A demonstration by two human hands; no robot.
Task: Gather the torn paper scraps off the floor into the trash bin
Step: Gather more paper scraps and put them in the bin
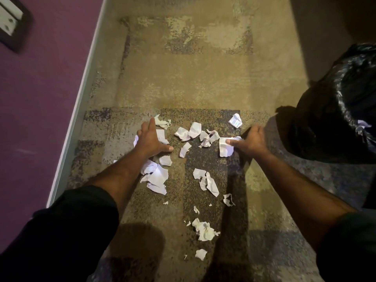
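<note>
Most paper scraps [183, 159] still scattered on carpet floor [183, 88], centre frame. Left hand [149, 140] flat, fingers spread over scraps. Right hand [251, 140] pinching one torn piece [224, 147]. Black-bagged trash bin [341, 102] right edge, few scraps inside. Barely started, I'd say.

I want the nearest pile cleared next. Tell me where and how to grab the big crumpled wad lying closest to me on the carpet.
Take the crumpled wad from above, fingers closing across its bunched middle. It sits puffed up off the carpet, so the raised folds give purchase; its flat torn edges would probably slip or tear.
</note>
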